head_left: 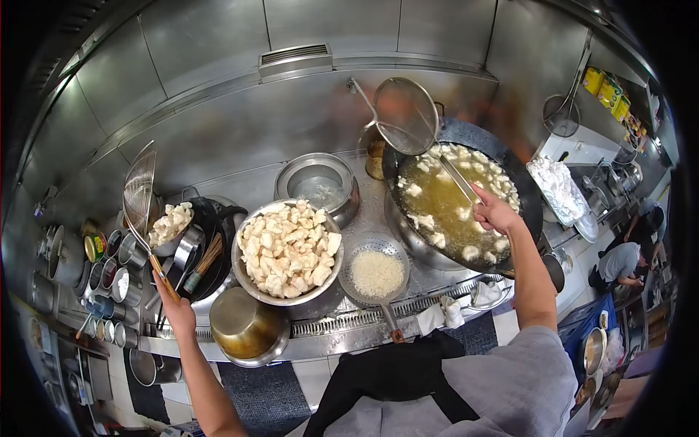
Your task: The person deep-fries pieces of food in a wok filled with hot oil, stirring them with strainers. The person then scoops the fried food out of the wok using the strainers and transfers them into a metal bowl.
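Note:
My left hand (pixel 176 309) is closed around the wooden handle of a wire skimmer (pixel 138 188), raised at the left. Just right of its mesh is a heap of pale chunks (pixel 172 223). My right hand (pixel 495 210) grips the metal handle of a round mesh strainer (pixel 408 116), its mesh tilted above the back left rim of a large wok (pixel 535 191). Pale pieces (pixel 464 213) float in bubbling yellow oil there. Between my hands, a steel bowl (pixel 238 273) is heaped with more pale chunks (pixel 287 247).
A perforated ladle (pixel 379 271) holds white grains. Behind it stands a pot (pixel 349 202) of cloudy liquid; an upturned metal pot (pixel 244 324) sits at the front edge. Seasoning containers (pixel 120 284) crowd the left. A tray of white powder (pixel 557 186) and another person (pixel 619 264) are at right.

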{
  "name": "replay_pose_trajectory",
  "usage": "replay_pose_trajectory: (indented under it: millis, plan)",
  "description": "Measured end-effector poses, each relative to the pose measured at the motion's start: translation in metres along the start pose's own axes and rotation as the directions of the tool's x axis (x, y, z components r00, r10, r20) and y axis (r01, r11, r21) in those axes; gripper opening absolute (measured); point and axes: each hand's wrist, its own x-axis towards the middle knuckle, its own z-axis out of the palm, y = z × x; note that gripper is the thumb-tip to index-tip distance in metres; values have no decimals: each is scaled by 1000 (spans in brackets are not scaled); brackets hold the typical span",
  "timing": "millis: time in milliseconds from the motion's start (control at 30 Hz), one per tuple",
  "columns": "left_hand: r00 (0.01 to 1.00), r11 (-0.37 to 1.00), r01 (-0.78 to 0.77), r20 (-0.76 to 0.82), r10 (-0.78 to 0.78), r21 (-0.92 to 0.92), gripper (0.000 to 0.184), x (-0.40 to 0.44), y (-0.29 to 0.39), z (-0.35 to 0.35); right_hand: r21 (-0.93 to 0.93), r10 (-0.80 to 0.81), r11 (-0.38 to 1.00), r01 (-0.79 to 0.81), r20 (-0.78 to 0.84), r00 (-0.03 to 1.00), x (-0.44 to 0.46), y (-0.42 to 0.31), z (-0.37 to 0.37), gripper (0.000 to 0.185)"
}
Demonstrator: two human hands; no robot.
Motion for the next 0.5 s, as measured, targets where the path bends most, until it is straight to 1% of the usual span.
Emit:
replay_pose_trajectory:
  millis: [33, 67, 100, 167, 200, 233, 300, 333, 367, 400, 433, 467, 500]
  plan:
    - [1000, 1000, 0, -10, 0, -21, 101, -5, 8, 1, -44, 10, 999, -9, 18, 1000, 3, -1, -4, 67]
    - [1000, 996, -20, -14, 19, -83, 100, -8, 11, 3, -37, 16, 999, -14, 48, 999, 8, -6, -4, 67]
    - [1000, 997, -16, -18, 15, -75, 100, -14, 16, 5, -36, 17, 999, -15, 58, 998, 17, -10, -5, 67]
    - [999, 983, -23, -30, 18, -183, 100, -23, 33, 12, -304, -20, 951, 47, 90, 996, 39, -20, -4, 69]
    - [995, 986, -77, -77, 66, -147, 98, -30, 47, 18, -327, -38, 942, 74, 114, 993, 54, -26, 1, 69]
    - [995, 988, -77, -80, 67, -135, 98, -35, 63, 24, -348, -57, 932, 102, 136, 989, 71, -32, 8, 69]
    - [995, 978, 95, 5, -96, -186, 93, -50, 100, 36, -278, -137, 941, 194, 210, 968, 104, -48, 33, 66]
    - [996, 974, 74, -22, -81, -214, 90, -61, 122, 48, -151, -274, 939, 310, 220, 936, 137, -42, 52, 66]
    - [997, 969, 52, -48, -66, -240, 86, -73, 145, 60, 52, -243, 969, 239, 317, 917, 172, -32, 58, 63]
    - [996, 941, 81, -20, -92, -329, 86, -91, 178, 71, -209, -345, 904, 372, 154, 926, 181, -41, 79, 63]
    - [994, 904, 107, 12, -112, -415, 85, -108, 208, 86, -238, -415, 868, 435, 129, 901, 189, -37, 71, 64]
    - [996, 871, 74, -13, -93, -486, 83, -123, 228, 106, -272, -483, 827, 492, 103, 869, 196, -34, 63, 66]
    - [994, 823, 108, 59, -90, -558, 82, -139, 238, 119, -310, -548, 781, 542, 77, 833, 203, -31, 55, 67]
